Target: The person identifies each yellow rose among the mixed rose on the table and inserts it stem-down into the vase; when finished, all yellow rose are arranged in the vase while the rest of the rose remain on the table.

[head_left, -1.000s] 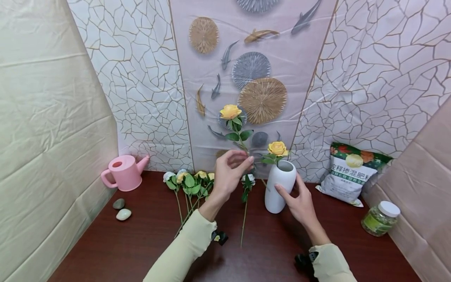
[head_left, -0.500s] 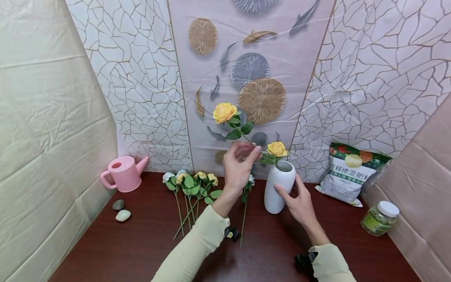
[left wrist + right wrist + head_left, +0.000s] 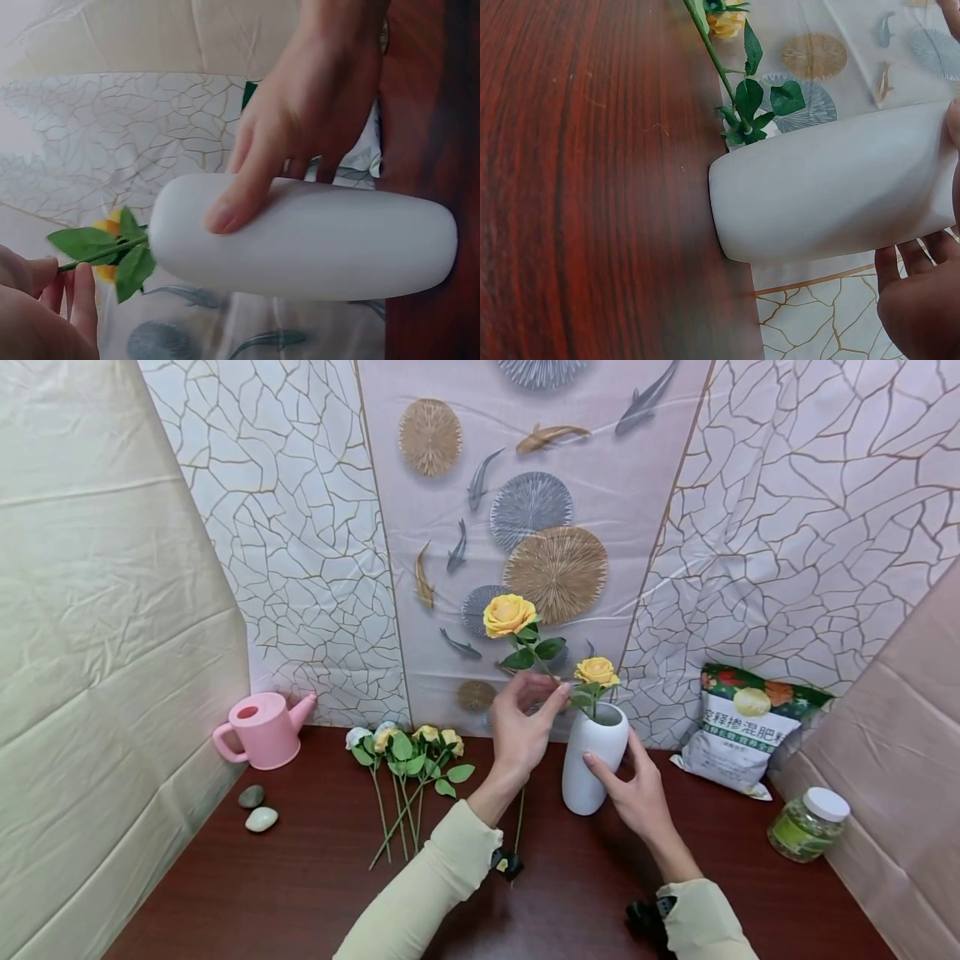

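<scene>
Left hand (image 3: 522, 727): I pinch a yellow rose (image 3: 510, 615) by its stem.
Right hand (image 3: 641, 789): I grip the white vase (image 3: 582, 768), upright.

Left hand (image 3: 522, 731) pinches, raised; right hand (image 3: 636, 787) grips, lower.

Vase (image 3: 580, 772): white, smooth, round-shouldered, standing mouth up on the desk (image 3: 315, 885). Vase rose (image 3: 597, 672): yellow, green-leaved, set in the mouth, bloom above the rim. Held rose (image 3: 510, 615): yellow, full-blown, green-leaved, raised higher, stem slanting leftward (lower part hidden in head view).
</scene>
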`<control>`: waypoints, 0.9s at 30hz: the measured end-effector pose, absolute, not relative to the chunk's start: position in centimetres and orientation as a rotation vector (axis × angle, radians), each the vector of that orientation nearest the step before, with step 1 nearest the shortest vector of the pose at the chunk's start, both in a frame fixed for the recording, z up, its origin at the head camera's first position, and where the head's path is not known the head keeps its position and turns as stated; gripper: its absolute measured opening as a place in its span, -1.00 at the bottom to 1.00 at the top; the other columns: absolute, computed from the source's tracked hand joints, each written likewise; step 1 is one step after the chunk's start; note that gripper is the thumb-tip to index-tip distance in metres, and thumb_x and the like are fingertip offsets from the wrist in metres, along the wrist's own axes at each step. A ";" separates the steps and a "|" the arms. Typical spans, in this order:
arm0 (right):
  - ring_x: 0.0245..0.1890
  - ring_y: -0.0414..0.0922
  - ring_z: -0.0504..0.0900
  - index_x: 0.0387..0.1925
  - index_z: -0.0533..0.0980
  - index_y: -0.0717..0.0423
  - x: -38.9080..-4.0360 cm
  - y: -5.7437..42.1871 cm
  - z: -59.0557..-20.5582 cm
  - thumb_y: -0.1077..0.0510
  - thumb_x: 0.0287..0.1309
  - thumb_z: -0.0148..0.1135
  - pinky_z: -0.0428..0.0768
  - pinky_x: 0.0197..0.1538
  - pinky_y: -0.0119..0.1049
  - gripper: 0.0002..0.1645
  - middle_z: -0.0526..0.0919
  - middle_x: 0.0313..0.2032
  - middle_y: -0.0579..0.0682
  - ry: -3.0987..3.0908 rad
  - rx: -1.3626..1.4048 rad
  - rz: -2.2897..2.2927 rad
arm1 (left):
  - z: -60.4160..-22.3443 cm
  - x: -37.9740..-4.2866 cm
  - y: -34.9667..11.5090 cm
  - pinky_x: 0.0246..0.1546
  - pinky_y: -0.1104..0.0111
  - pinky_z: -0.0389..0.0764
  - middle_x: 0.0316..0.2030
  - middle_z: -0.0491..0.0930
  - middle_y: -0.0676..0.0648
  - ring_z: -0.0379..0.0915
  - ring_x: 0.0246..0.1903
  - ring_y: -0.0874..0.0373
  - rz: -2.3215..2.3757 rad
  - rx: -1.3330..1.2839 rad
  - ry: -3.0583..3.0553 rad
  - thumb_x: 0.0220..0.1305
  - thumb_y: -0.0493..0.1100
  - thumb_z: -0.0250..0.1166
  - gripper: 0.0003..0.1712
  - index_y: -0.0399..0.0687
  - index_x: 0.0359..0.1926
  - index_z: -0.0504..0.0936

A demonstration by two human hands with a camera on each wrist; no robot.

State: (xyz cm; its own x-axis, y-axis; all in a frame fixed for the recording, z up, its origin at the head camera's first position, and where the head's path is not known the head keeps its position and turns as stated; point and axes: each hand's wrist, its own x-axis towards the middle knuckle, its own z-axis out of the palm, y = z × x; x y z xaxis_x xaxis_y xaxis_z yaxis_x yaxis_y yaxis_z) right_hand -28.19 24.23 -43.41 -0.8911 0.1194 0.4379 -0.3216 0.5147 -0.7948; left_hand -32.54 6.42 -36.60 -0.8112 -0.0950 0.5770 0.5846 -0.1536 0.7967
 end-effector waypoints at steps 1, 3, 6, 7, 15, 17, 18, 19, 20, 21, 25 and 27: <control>0.22 -0.09 0.51 0.53 0.17 -0.13 -28.2 24.2 -43.4 -0.08 0.24 0.39 0.49 0.20 -0.23 -0.07 0.53 0.27 0.04 -2.318 0.164 1.349 | -36.8 -32.6 6.6 -0.26 0.25 0.76 -0.29 0.76 -0.01 0.74 -0.29 0.12 -1.995 -0.540 -1.694 0.22 -0.08 0.48 -0.82 0.02 -0.21 0.67; 0.22 -0.08 0.52 0.52 0.18 -0.13 -28.2 24.2 -43.4 -0.08 0.24 0.39 0.49 0.20 -0.17 -0.08 0.53 0.27 0.04 -2.315 0.161 1.348 | -37.2 -32.8 7.0 -0.26 0.27 0.75 -0.29 0.75 0.02 0.73 -0.26 0.18 -1.965 -0.516 -1.732 0.22 -0.07 0.48 -0.83 0.07 -0.22 0.68; 0.21 -0.08 0.53 0.52 0.19 -0.14 -28.1 24.2 -43.4 -0.08 0.23 0.39 0.50 0.20 -0.17 -0.09 0.55 0.26 0.04 -2.310 0.159 1.345 | -37.6 -33.2 7.6 -0.25 0.26 0.74 -0.29 0.75 0.08 0.72 -0.24 0.25 -1.917 -0.470 -1.786 0.21 -0.05 0.48 -0.85 0.14 -0.23 0.69; 0.21 -0.09 0.52 0.51 0.20 -0.14 -28.1 24.2 -43.4 -0.08 0.23 0.40 0.49 0.20 -0.19 -0.09 0.55 0.25 0.03 -2.307 0.156 1.351 | -37.7 -33.4 7.7 -0.24 0.25 0.74 -0.30 0.75 0.09 0.71 -0.23 0.26 -1.912 -0.458 -1.795 0.21 -0.05 0.49 -0.86 0.14 -0.24 0.70; 0.22 -0.10 0.53 0.51 0.20 -0.16 -28.4 24.3 -43.7 -0.07 0.23 0.40 0.48 0.18 -0.31 -0.10 0.56 0.24 0.03 -2.297 0.170 1.347 | -38.3 -34.8 8.8 -0.18 0.36 0.73 -0.32 0.77 0.10 0.71 -0.27 0.30 -1.899 -0.403 -1.832 0.20 -0.10 0.50 -0.88 0.08 -0.26 0.72; 0.21 -0.10 0.53 0.51 0.20 -0.19 -28.7 24.5 -44.1 -0.07 0.23 0.40 0.48 0.17 -0.30 -0.10 0.56 0.24 0.03 -2.285 0.176 1.356 | -38.4 -35.0 8.9 -0.20 0.41 0.72 -0.33 0.76 0.13 0.70 -0.27 0.34 -1.865 -0.389 -1.865 0.20 -0.08 0.49 -0.88 0.10 -0.26 0.72; 0.22 -0.10 0.52 0.51 0.19 -0.23 -28.9 24.6 -44.3 -0.08 0.22 0.41 0.49 0.18 -0.29 -0.09 0.56 0.25 0.02 -2.281 0.181 1.356 | -38.5 -35.1 9.0 -0.21 0.43 0.71 -0.33 0.76 0.14 0.70 -0.27 0.36 -1.848 -0.382 -1.882 0.21 -0.06 0.49 -0.88 0.11 -0.25 0.72; 0.22 -0.11 0.52 0.51 0.18 -0.27 -29.2 24.7 -44.7 -0.09 0.22 0.40 0.49 0.18 -0.27 -0.09 0.56 0.25 0.01 -2.279 0.184 1.355 | -38.5 -35.1 9.1 -0.21 0.45 0.71 -0.32 0.77 0.15 0.70 -0.27 0.37 -1.831 -0.375 -1.897 0.21 -0.05 0.48 -0.87 0.12 -0.24 0.72; 0.22 -0.11 0.52 0.51 0.17 -0.32 -29.5 24.9 -45.1 -0.10 0.22 0.40 0.49 0.18 -0.25 -0.08 0.55 0.25 -0.01 -2.278 0.187 1.352 | -38.5 -35.1 9.2 -0.22 0.46 0.70 -0.32 0.77 0.16 0.70 -0.27 0.38 -1.818 -0.369 -1.912 0.21 -0.04 0.48 -0.87 0.12 -0.23 0.73; 0.22 -0.12 0.52 0.51 0.16 -0.36 -29.8 25.1 -45.5 -0.11 0.22 0.40 0.49 0.19 -0.23 -0.08 0.55 0.26 -0.03 -2.278 0.188 1.349 | -38.5 -35.1 9.2 -0.23 0.47 0.70 -0.32 0.77 0.17 0.69 -0.26 0.38 -1.805 -0.362 -1.931 0.22 -0.02 0.48 -0.86 0.14 -0.22 0.73; 0.22 -0.16 0.52 0.49 0.12 -0.51 -30.7 25.8 -46.7 -0.15 0.21 0.39 0.50 0.19 -0.21 -0.08 0.54 0.26 -0.09 -2.282 0.196 1.345 | -38.7 -34.9 9.4 -0.24 0.46 0.69 -0.30 0.78 0.20 0.69 -0.24 0.38 -1.776 -0.351 -2.012 0.22 0.02 0.47 -0.84 0.20 -0.18 0.76; 0.21 -0.15 0.53 0.48 0.13 -0.52 -30.9 25.9 -46.9 -0.15 0.21 0.40 0.50 0.17 -0.26 -0.08 0.55 0.25 -0.09 -2.275 0.202 1.348 | -38.8 -34.8 9.4 -0.21 0.46 0.69 -0.28 0.78 0.21 0.69 -0.23 0.37 -1.763 -0.364 -2.053 0.22 0.03 0.47 -0.83 0.23 -0.16 0.77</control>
